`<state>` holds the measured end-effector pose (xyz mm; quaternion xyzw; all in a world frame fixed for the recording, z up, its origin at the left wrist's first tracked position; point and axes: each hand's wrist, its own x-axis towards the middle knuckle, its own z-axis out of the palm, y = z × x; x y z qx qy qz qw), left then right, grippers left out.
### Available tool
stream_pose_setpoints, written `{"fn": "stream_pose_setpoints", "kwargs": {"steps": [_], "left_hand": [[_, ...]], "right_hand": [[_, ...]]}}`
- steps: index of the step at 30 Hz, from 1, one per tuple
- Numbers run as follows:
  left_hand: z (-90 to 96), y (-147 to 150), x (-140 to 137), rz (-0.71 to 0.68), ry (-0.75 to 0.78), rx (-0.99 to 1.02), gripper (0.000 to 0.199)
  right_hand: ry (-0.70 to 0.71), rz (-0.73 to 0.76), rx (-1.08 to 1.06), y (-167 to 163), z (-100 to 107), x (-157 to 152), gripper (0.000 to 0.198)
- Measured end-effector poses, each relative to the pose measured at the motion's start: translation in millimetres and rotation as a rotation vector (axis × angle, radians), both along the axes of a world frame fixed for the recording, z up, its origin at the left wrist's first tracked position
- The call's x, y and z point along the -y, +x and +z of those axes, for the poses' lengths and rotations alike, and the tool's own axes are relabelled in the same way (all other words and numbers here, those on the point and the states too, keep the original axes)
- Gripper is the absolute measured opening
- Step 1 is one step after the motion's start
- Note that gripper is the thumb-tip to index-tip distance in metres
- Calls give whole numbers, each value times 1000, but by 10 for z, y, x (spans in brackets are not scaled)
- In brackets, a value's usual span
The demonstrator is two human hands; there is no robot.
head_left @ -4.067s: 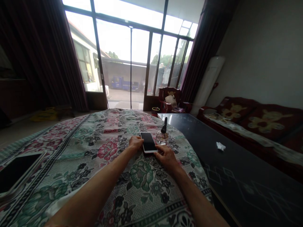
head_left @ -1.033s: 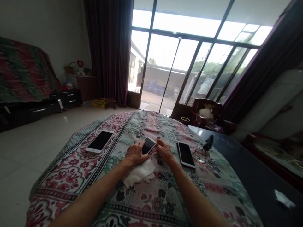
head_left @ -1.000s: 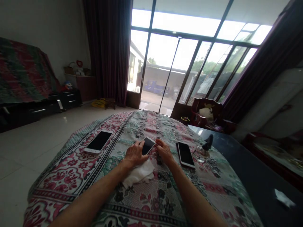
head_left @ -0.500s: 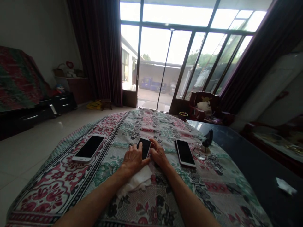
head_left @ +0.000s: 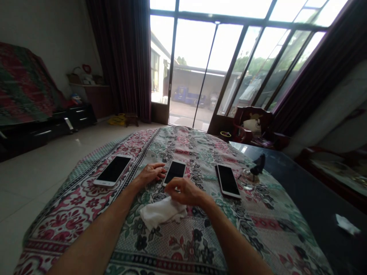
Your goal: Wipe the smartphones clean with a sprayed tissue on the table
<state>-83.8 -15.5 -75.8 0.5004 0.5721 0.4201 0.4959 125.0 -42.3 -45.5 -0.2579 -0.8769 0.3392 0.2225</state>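
A white-framed smartphone with a dark screen lies face up in the middle of the patterned tablecloth. Just left of it rests my left hand, fingers stretched toward the phone's edge, holding nothing. My right hand is curled at the phone's lower end, thumb and fingertips drawn together. Whatever it might pinch there is hidden. Below both hands a crumpled white cloth lies on the table. Two more white-framed phones lie face up, a left phone and a right phone.
Beside the right phone stands a small glass jar with a black object at its top. A dark table adjoins on the right, with a white crumpled tissue on it. Glass doors are ahead.
My left hand has moved left off the phone's screen. My right hand has come from the phone's right edge to its lower end, uncovering more of the screen and cloth.
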Motion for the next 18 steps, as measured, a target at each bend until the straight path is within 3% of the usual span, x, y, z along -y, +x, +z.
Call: {"fn": "stream_pose_setpoints", "kwargs": {"steps": [2,4,7,10,12,14,18], "left_hand": [[-17,-29,2,10,-7,88,42],[-20,-35,6,26,-8,120,43],[-40,-19,-3,33,16,93,48],[-97,-2,-27,46,77,-19,53],[-132,-5,-40,94,175,-157,49],[-138,-26,-40,119,302,-327,41],[-59,-95,-4,-86,418,-540,40]], "right_hand": [[48,192,91,-67,41,128,29],[126,268,175,-134,32,232,42],[214,218,270,-216,-21,326,40],[207,170,275,-220,-42,319,35],[194,86,209,-155,-26,247,32],[212,-110,115,-45,-9,131,27],[338,-498,52,167,-58,-111,23]]}}
